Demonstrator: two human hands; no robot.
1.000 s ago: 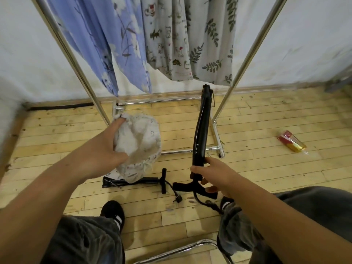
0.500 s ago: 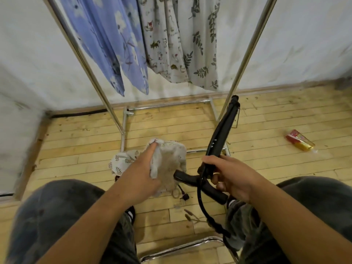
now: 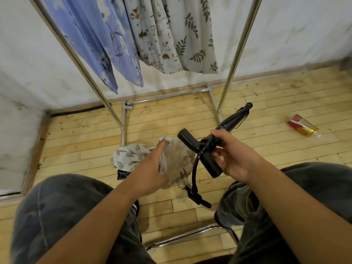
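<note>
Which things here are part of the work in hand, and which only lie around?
In use: left hand, pale rag, right hand, black air pump.
Lying about: leaf-print cloth, red-gold packet, clothes rack, hanging garments.

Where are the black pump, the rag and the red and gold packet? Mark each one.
black pump [image 3: 231, 120]: head view, on the barrel.
rag [image 3: 177, 161]: head view, on its crumpled middle.
red and gold packet [image 3: 302, 127]: head view, on the middle of the wrapper.
</note>
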